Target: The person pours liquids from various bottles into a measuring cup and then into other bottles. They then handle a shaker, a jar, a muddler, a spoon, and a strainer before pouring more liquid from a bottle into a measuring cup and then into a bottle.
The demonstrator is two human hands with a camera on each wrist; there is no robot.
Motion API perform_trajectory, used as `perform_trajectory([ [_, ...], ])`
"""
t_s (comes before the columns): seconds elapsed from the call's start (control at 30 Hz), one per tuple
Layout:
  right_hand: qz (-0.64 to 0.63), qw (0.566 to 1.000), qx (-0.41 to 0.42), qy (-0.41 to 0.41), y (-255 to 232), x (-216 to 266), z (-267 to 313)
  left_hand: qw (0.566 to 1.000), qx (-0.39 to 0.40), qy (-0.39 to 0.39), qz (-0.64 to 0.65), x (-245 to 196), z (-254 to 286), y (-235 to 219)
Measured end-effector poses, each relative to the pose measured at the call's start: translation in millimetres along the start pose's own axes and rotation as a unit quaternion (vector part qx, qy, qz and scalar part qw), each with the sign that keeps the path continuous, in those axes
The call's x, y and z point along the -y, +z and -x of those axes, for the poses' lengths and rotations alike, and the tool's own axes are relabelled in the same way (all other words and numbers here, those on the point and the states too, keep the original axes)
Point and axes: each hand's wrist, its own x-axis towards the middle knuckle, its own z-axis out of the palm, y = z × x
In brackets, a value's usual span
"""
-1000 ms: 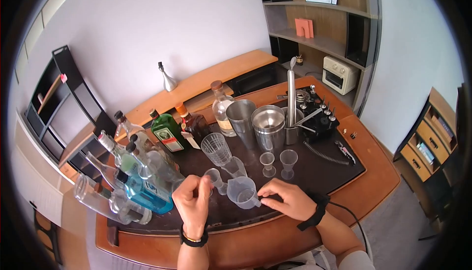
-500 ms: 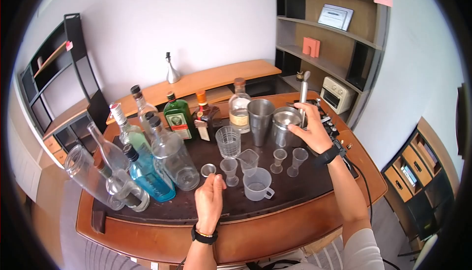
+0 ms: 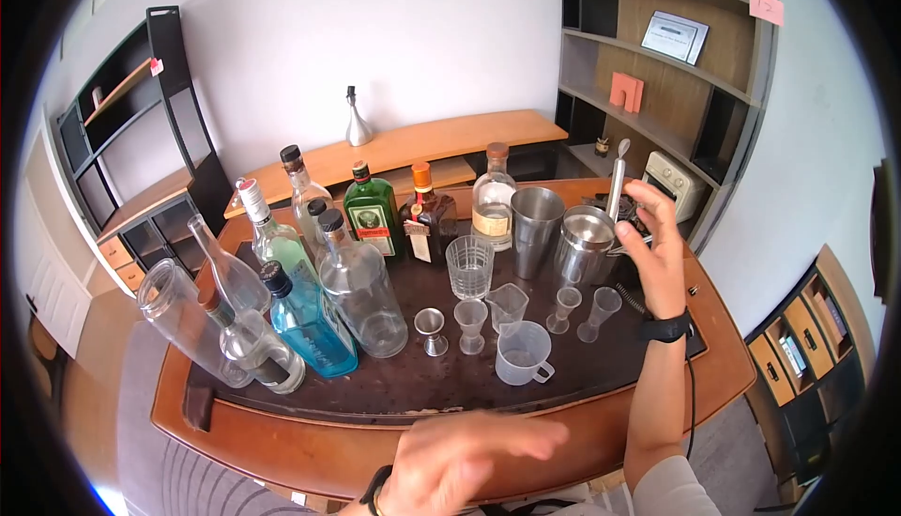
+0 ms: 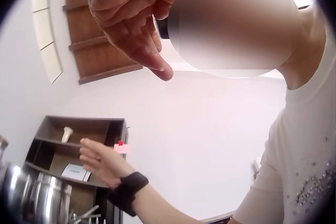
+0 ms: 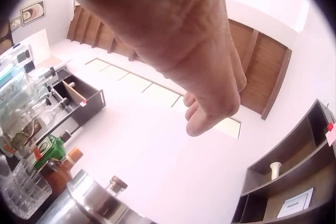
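Note:
My left hand (image 3: 460, 460), blurred by motion, is over the table's front edge with fingers extended and nothing held. My right hand (image 3: 657, 248) is raised at the right with bent, spread fingers, beside the steel shaker tin (image 3: 584, 246); it also holds nothing. A second, taller tin (image 3: 535, 234) stands left of that one. Nearest the left hand are a clear plastic measuring cup (image 3: 522, 356) with a handle and a small steel jigger (image 3: 431, 330). Clear jiggers (image 3: 471, 326) and a small clear pitcher (image 3: 507, 308) stand close by.
Several bottles crowd the left, among them a blue bottle (image 3: 310, 328) and a large clear bottle (image 3: 364, 291). A green bottle (image 3: 372, 211) and a cut-glass tumbler (image 3: 469, 267) stand farther back. A black cable (image 3: 693, 413) runs down by the right arm.
My left hand has left the steel jigger, which now stands uncovered, and drawn back toward my body. The right hand went from the measuring cup's handle up to the right, beside the shaker tin.

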Motion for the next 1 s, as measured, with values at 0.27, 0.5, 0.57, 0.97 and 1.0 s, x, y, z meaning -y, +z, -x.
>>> perform_trajectory([
  [0.27, -0.014, 0.999, 0.028, 0.016, -3.6, -7.5, 4.6, 0.923, -0.033, 0.303, -0.233, -13.8, -25.2, 22.7],
  [0.5, -0.036, 0.998, 0.025, 0.037, -8.5, -18.3, 1.4, 0.906, -0.079, 0.322, -0.264, -13.0, -25.2, 25.6],
  [0.57, -0.038, 0.998, 0.026, 0.040, -5.3, -17.7, 1.5, 0.924, -0.083, 0.282, -0.245, -21.8, -23.1, 29.4],
  [0.97, 0.105, 0.992, 0.073, 0.020, 16.7, -46.7, 6.4, 0.906, -0.066, 0.280, -0.311, -17.5, -22.9, 11.7],
  [1.0, 0.112, 0.991, 0.074, 0.011, 18.8, -50.9, 7.2, 0.899, -0.057, 0.282, -0.330, -17.1, -22.6, 7.6],
])
